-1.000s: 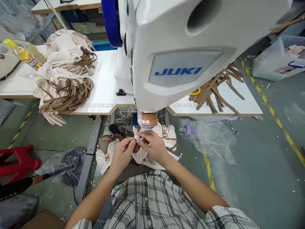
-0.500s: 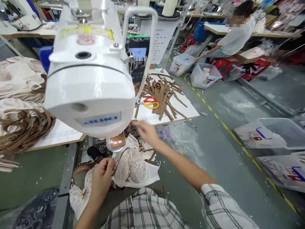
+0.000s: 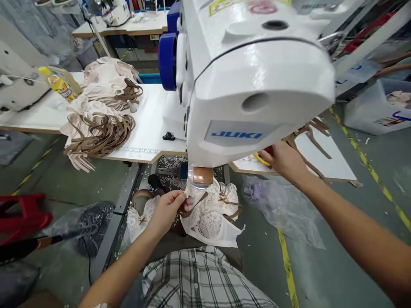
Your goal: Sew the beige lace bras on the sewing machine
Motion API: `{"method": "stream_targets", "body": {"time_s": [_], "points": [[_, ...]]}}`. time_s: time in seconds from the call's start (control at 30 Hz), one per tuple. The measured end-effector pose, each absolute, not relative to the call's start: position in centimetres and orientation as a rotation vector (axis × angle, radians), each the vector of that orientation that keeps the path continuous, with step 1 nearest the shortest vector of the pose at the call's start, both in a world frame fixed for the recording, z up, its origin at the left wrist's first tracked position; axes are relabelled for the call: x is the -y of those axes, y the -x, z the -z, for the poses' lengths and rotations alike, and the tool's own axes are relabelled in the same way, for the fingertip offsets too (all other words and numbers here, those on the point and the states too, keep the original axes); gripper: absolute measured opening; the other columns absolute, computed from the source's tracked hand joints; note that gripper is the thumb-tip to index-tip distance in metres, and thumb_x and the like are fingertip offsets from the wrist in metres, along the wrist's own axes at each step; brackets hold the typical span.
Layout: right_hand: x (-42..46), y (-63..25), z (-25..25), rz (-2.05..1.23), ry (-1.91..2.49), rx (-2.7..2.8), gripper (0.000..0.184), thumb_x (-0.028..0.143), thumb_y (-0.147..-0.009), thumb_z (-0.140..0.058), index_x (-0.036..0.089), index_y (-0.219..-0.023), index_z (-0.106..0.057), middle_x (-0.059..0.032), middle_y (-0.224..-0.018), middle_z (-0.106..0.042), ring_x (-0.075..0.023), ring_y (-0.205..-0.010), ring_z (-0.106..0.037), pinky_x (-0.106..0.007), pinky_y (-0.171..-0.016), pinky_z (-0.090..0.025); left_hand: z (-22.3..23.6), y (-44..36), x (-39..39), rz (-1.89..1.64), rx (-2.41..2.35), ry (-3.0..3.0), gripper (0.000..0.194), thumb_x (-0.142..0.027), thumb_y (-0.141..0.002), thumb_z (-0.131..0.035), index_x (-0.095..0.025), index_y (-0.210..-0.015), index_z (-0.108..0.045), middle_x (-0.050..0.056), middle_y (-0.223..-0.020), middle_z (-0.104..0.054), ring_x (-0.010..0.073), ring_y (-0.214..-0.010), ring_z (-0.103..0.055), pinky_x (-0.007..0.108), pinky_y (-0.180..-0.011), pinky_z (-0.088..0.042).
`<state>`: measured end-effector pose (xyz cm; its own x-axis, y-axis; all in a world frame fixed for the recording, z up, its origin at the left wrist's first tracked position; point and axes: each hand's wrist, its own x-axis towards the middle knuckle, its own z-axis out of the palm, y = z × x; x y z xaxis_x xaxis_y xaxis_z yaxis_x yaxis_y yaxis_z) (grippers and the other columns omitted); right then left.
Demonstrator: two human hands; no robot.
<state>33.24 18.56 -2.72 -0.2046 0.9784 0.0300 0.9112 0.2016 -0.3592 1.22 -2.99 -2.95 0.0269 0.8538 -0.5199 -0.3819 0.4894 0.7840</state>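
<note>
My left hand (image 3: 168, 211) pinches the edge of a cream lace bra piece (image 3: 212, 218) with brown straps, held in my lap just under the foot of the white JUKI sewing machine (image 3: 253, 90). My right hand (image 3: 282, 158) reaches out to the table on the right, its fingers closed around the yellow and red handles of a pair of scissors (image 3: 261, 157), mostly hidden behind the machine head. Loose brown straps (image 3: 313, 128) lie beside that hand.
A pile of cream bras with brown straps (image 3: 99, 115) lies on the white table (image 3: 147, 128) at left, by a yellow bottle (image 3: 58, 83). A red stool (image 3: 22, 214) and dark bag sit on the floor left; clear plastic (image 3: 282, 205) and bins (image 3: 382, 102) right.
My right hand left the lace piece, swung right to the table and closed on the scissors. My left hand kept hold of the lace. The camera swung right and back.
</note>
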Motion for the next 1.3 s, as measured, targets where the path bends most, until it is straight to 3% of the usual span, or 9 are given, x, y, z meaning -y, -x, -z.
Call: {"method": "stream_targets", "body": {"time_s": [0.1, 0.3, 0.43, 0.5, 0.63, 0.77, 1.07, 1.2, 1.3], "points": [[-13.5, -34.4, 1.5, -0.727, 1.873, 1.874, 0.048, 0.058, -0.091, -0.053, 0.014, -0.107, -0.065, -0.0159, -0.094, -0.067, -0.0151, -0.074, -0.056, -0.037, -0.065, -0.037, 2.9, -1.2, 3.2, -1.039, -1.198, -0.432, 0.03, -0.043, -0.082, -0.072, -0.014, -0.082, -0.065, 0.003, -0.077, -0.065, 0.0081, -0.061, -0.053, 0.02, -0.057, -0.043], [-2.1, -34.3, 1.0, -2.0, 1.677, 0.908, 0.054, 0.071, -0.069, -0.071, 0.025, -0.096, -0.072, -0.0049, -0.06, -0.052, -0.0125, -0.048, -0.041, -0.035, -0.046, -0.03, 2.1, -1.5, 2.8, -1.028, -1.205, -0.384, 0.034, -0.046, -0.076, -0.077, -0.014, -0.079, -0.065, 0.003, -0.075, -0.065, 0.0087, -0.061, -0.053, 0.021, -0.057, -0.043], [2.6, -32.4, 0.9, -2.277, 1.518, 0.91, 0.05, 0.067, -0.072, -0.07, 0.029, -0.105, -0.069, -0.0105, -0.082, -0.065, -0.0145, -0.053, -0.049, -0.033, -0.048, -0.042, 1.7, -1.7, 2.6, -1.017, -1.18, -0.389, 0.033, -0.044, -0.076, -0.077, -0.014, -0.079, -0.063, 0.003, -0.075, -0.065, 0.0089, -0.062, -0.053, 0.021, -0.056, -0.043], [3.3, -31.5, 0.6, -2.131, 1.516, 1.276, 0.048, 0.055, -0.075, -0.072, 0.031, -0.115, -0.063, -0.0097, -0.091, -0.068, -0.0176, -0.06, -0.058, -0.033, -0.054, -0.05, 1.6, -1.8, 2.6, -1.012, -1.177, -0.403, 0.031, -0.043, -0.078, -0.076, -0.014, -0.08, -0.064, 0.004, -0.075, -0.065, 0.0091, -0.062, -0.053, 0.021, -0.057, -0.043], [3.0, -29.4, 0.8, -1.277, 1.429, 2.083, 0.049, 0.029, -0.074, -0.072, 0.029, -0.122, -0.06, -0.0091, -0.103, -0.069, -0.0237, -0.081, -0.067, -0.038, -0.069, -0.057, 1.4, -2.0, 2.7, -0.973, -1.175, -0.443, 0.028, -0.042, -0.083, -0.07, -0.015, -0.08, -0.063, 0.003, -0.076, -0.063, 0.0101, -0.064, -0.052, 0.022, -0.057, -0.044], [2.3, -26.9, 2.4, -0.864, 1.169, 2.337, 0.04, 0.029, -0.084, -0.065, 0.026, -0.123, -0.058, -0.0097, -0.106, -0.07, -0.0253, -0.09, -0.068, -0.038, -0.071, -0.058, 0.9, -2.3, 2.8, -0.9, -1.234, -0.557, 0.031, -0.045, -0.085, -0.066, -0.015, -0.081, -0.065, 0.005, -0.078, -0.064, 0.0115, -0.065, -0.053, 0.025, -0.061, -0.046], [1.3, -25.8, 4.0, -1.025, 1.126, 2.368, 0.039, 0.033, -0.091, -0.062, 0.027, -0.129, -0.057, -0.0083, -0.115, -0.072, -0.024, -0.096, -0.071, -0.038, -0.078, -0.058, 0.9, -2.3, 2.8, -0.83, -1.299, -0.744, 0.016, -0.025, -0.089, -0.048, -0.018, -0.076, -0.054, -0.001, -0.073, -0.052, 0.01, -0.064, -0.042, 0.022, -0.059, -0.036], [2.0, -26.6, 4.0, -1.12, 1.288, 2.196, 0.036, 0.028, -0.086, -0.063, 0.028, -0.122, -0.06, -0.007, -0.108, -0.074, -0.0225, -0.087, -0.072, -0.035, -0.073, -0.058, 1.7, -1.9, 2.8, -0.891, -1.2, -0.697, 0.028, -0.036, -0.095, -0.048, -0.018, -0.074, -0.048, -0.005, -0.067, -0.04, 0.0086, -0.059, -0.03, 0.023, -0.056, -0.027], [2.7, -26.5, 4.0, -1.097, 1.27, 2.151, 0.044, 0.025, -0.076, -0.066, 0.025, -0.12, -0.058, -0.0089, -0.108, -0.072, -0.023, -0.088, -0.07, -0.034, -0.069, -0.058, 2.1, -1.7, 2.8, -0.917, -1.197, -0.705, 0.034, -0.043, -0.095, -0.053, -0.018, -0.073, -0.048, -0.005, -0.066, -0.041, 0.0079, -0.058, -0.031, 0.023, -0.055, -0.026]]}}
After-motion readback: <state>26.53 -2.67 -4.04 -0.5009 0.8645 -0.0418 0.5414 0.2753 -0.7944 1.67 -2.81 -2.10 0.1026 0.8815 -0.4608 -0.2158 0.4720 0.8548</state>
